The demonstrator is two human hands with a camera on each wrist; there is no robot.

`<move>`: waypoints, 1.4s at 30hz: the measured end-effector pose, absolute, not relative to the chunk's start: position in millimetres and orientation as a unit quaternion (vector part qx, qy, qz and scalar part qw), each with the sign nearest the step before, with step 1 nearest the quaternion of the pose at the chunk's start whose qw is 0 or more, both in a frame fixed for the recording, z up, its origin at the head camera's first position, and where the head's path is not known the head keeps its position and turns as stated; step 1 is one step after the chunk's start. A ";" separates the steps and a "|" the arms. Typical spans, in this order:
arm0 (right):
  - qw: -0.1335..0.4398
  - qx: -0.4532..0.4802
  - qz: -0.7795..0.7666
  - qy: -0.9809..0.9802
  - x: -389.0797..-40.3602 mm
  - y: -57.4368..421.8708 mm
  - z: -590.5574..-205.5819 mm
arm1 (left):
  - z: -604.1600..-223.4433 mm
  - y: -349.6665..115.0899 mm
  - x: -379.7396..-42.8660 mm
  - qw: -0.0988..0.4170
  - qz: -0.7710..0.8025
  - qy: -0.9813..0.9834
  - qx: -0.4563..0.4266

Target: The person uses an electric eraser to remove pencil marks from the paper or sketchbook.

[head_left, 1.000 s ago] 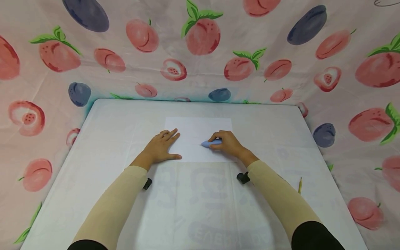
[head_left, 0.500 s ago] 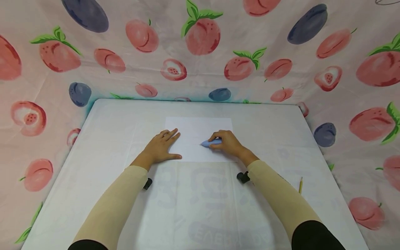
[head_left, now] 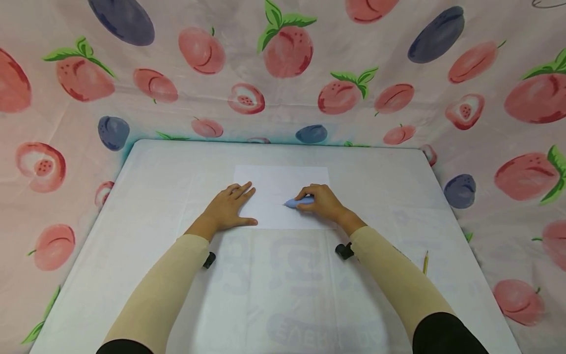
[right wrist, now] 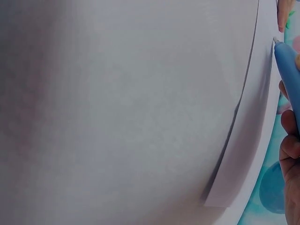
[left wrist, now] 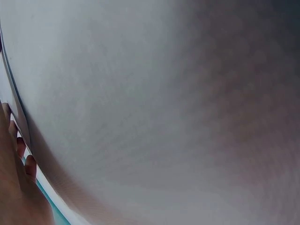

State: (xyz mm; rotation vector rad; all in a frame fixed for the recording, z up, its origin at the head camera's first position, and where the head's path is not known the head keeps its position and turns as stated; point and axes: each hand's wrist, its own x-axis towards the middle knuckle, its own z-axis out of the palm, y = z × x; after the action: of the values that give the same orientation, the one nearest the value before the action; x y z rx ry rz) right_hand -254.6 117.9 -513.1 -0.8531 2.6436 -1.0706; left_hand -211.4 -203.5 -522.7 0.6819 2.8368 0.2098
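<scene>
A white sheet of paper (head_left: 274,177) lies flat on the white-covered table. My left hand (head_left: 227,207) rests on its left side, thumb spread away from the straight fingers. Over the paper's right half, my right hand (head_left: 325,202) pinches a thick light-blue pen-like tool (head_left: 300,202), whose thin tip points left and down at the sheet. The right wrist view shows the blue tool (right wrist: 287,70) with a short pale tip close to the paper (right wrist: 251,117). Only part of the left hand (left wrist: 21,187) appears at the left wrist view's edge. No marks are discernible on the sheet.
A yellow pencil (head_left: 425,263) lies on the table to the right, beside my right forearm and partly hidden by it. A fruit-printed cloth (head_left: 274,108) hangs behind the table (head_left: 155,167) and along both sides. Small black wrist cameras (head_left: 344,251) sit under the sleeves.
</scene>
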 end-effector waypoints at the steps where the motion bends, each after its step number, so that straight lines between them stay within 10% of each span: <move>1: 0.083 -0.285 -0.359 0.885 -254.4 117.8 -512.9 | -522.9 -203.4 -211.3 0.107 0.071 0.964 0.232; 42: 0.088 -0.288 -0.350 0.887 -253.9 116.9 -510.4 | -520.3 -202.6 -210.0 0.107 0.079 0.963 0.233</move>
State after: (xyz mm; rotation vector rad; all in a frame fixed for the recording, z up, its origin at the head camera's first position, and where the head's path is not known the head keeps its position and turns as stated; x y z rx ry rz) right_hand -253.9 116.9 -510.4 -0.8559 2.6410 -1.0409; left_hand -210.0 -202.6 -520.3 0.6871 2.8359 0.2331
